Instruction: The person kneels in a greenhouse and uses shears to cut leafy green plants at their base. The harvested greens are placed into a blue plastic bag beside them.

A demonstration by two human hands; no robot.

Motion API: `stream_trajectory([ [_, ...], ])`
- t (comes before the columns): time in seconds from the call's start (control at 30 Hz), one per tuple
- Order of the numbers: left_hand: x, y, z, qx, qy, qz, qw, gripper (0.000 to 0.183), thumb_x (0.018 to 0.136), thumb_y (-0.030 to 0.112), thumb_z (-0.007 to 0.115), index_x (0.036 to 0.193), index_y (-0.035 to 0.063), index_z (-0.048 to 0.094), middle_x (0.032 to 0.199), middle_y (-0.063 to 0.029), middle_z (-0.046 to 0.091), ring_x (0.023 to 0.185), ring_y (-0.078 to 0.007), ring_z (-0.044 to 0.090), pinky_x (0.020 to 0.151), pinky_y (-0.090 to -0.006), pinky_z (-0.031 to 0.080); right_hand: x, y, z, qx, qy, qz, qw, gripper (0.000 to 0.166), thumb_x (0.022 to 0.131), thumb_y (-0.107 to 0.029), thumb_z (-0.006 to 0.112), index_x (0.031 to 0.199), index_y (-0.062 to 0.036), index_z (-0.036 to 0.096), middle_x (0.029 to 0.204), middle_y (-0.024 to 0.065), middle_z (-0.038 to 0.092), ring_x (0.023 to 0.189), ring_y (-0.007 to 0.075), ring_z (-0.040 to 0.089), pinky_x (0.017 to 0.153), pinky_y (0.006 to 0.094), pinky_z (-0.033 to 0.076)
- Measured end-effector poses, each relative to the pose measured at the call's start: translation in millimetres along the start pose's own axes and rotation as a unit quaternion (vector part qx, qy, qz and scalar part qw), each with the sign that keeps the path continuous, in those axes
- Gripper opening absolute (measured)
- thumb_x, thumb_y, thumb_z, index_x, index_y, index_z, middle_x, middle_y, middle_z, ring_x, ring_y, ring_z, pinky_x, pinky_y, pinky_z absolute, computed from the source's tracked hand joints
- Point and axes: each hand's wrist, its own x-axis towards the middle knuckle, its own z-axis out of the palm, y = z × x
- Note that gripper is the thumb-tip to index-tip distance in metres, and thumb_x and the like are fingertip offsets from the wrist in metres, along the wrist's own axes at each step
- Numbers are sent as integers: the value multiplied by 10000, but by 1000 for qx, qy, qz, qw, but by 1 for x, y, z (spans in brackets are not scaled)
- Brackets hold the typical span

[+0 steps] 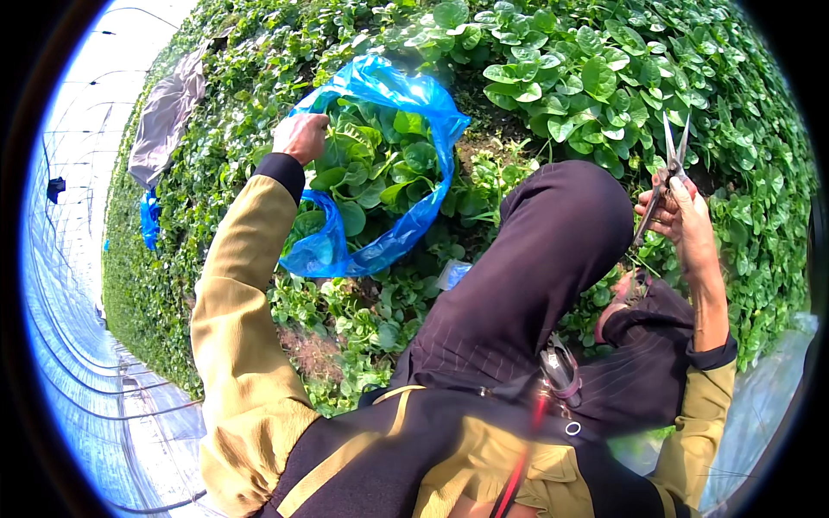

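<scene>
My left hand (302,137) is closed on the left rim of a blue plastic bag (414,233). Broad green leaves (382,155) fill the bag, whose mouth stands wide around them. On the right, my right hand (685,210) holds metal scissors (676,155) by the handles, blades pointing away from me and apart. Leafy green plants (599,78) grow densely just beyond and left of the blades. My bent knee lies between the bag and the scissors.
A grey cloth (170,116) and another piece of blue plastic (149,219) lie on the plants at the left. A small clear and blue packet (454,274) is beside my thigh. Hooped plastic sheeting (78,337) runs along the far left. A red cord (518,469) hangs before my chest.
</scene>
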Motion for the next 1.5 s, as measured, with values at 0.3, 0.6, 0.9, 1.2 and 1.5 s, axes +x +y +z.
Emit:
stream_trajectory([
  [0.3, -80, 115, -49, -174, -110, 156, 966, 106, 871, 113, 565, 937, 30, 578, 756, -187, 637, 762, -403, 654, 671, -482, 523, -4, 1, -4, -5, 23, 11, 1000, 461, 977, -475, 559, 1198, -70, 553, 995, 119, 683, 873, 213, 709, 799, 345, 584],
  [0.6, -21, 156, 9, -9, 90, 105, 990, 645, 888, 464, 637, 1440, 179, 464, 1531, -200, 337, 1446, -418, 238, 1139, -649, 174, 1, -3, 9, -4, 1, 15, 1000, 405, 1003, -437, 536, 1181, -73, 562, 972, 101, 697, 856, 176, 709, 771, 294, 581],
  [0.9, -50, 79, 92, -7, -120, -42, 992, 771, 847, 588, 615, 1504, 253, 388, 1610, -147, 223, 1414, -508, 242, 1106, -690, 205, -4, -18, 3, -19, 20, -7, 1000, 444, 989, -472, 542, 1181, -71, 563, 992, 96, 691, 881, 175, 708, 799, 313, 577],
  [1.2, -39, 75, 154, -79, 9, -57, 995, 794, 807, 488, 707, 1488, 237, 386, 1610, -171, 156, 1401, -535, 226, 1005, -700, 378, 20, -18, 39, -45, -31, -2, 999, 406, 984, -460, 565, 1114, -76, 565, 966, 84, 679, 858, 172, 700, 772, 308, 562],
  [1.5, -41, 84, 68, -5, -34, -17, 999, 816, 767, 454, 752, 1483, 257, 413, 1536, -198, 345, 1403, -423, 325, 1089, -612, 314, 22, -17, 40, -53, -13, -11, 998, 410, 982, -464, 565, 1158, -95, 570, 1014, 75, 678, 895, 165, 692, 830, 323, 556],
])
